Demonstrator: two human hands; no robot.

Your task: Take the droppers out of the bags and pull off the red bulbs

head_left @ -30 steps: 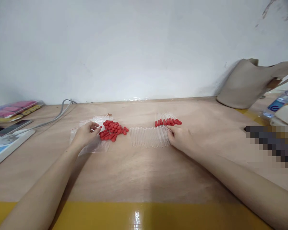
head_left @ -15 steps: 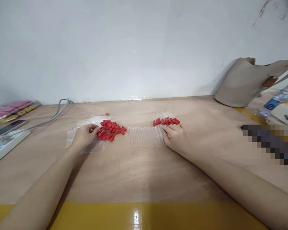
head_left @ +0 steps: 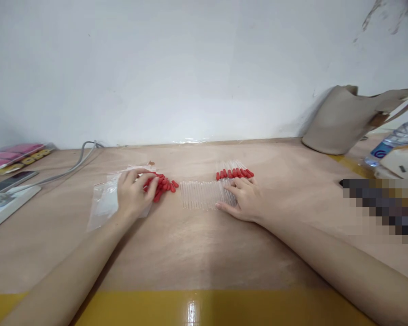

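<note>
My left hand (head_left: 133, 191) is over a pile of red rubber bulbs (head_left: 163, 183), its fingers curved and apart, covering part of the pile. Under that hand and to its left lie clear plastic bags (head_left: 100, 206). A row of thin clear glass dropper tubes (head_left: 199, 194) lies side by side in the middle of the table. My right hand (head_left: 246, 199) rests on the row's right end with thumb and fingers spread, touching the tubes. Just behind it, several droppers with red bulbs (head_left: 234, 173) on their near ends lie in a line.
At the back right stands a beige bag (head_left: 336, 120), near a plastic bottle (head_left: 396, 140). A power strip (head_left: 13, 206), a phone (head_left: 13, 182), a grey cable (head_left: 63, 175) and a pack of pink and yellow items (head_left: 17, 156) lie at the left. A white wall (head_left: 190, 72) closes off the back.
My left hand has moved right from the pile's left edge to over the bulbs. My right thumb has spread outward and down across the tubes.
</note>
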